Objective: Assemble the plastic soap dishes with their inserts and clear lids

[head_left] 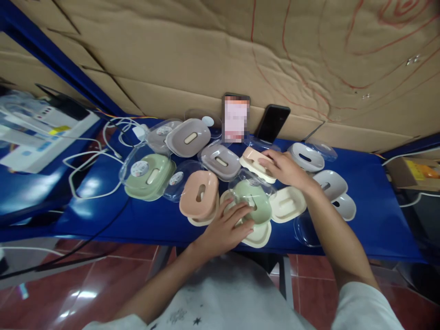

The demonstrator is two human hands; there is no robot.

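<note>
My left hand (228, 229) lies with its fingers spread over the lower left side of a green dish (259, 201) and the cream pieces (257, 236) beneath it. My right hand (283, 168) touches the right part of a peach and cream dish (252, 158); its fingertips curl over the piece, and whether they grip it is unclear. Just below the right hand is a cream tray (288, 204). Left of my left hand, a peach dish (198, 195) rests on a cream piece. A clear lid (244, 178) partly covers the green dish.
Grey dishes (190, 137) and green dishes (151, 176) with clear lids stand on the left of the blue table (378, 201). White dishes (333, 183) lie at right. Two phones (235, 118) lean against the cardboard (172, 59). White cables (79, 183) lie far left.
</note>
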